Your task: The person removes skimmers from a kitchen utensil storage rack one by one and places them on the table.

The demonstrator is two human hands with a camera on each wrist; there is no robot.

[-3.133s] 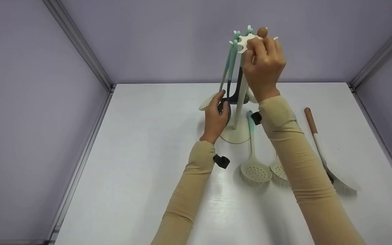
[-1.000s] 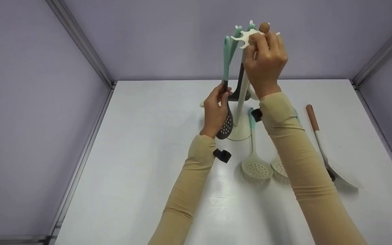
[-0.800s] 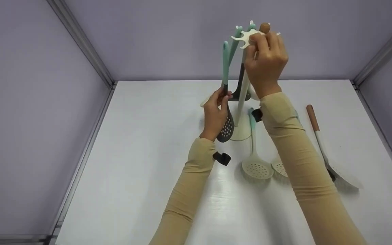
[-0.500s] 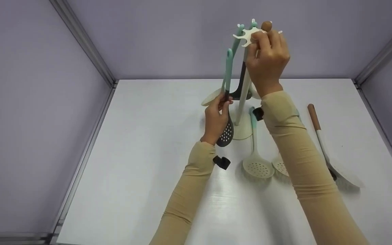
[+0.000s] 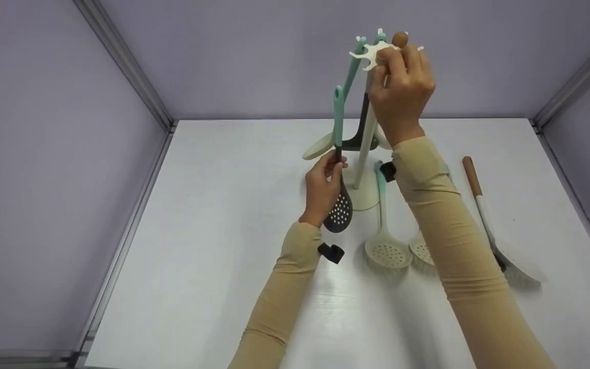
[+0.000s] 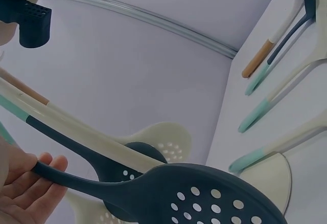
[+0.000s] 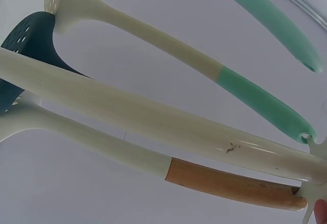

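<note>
Left hand point(image 5: 322, 187) fingers are curled round the dark slotted spoon point(image 5: 338, 211) at its neck; light, stiff, best held mid-handle. Right hand point(image 5: 400, 97) grips the utensil rack point(image 5: 364, 148) top, upper centre.

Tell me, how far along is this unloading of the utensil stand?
Three utensils already lie on the table, among them a cream skimmer and a wooden-handled spatula. In hand: the left hand grips a dark slotted spoon, clear of the hooks, while the right hand grips the stand near its top. About three utensils hang there yet, including a mint-handled spoon.
</note>
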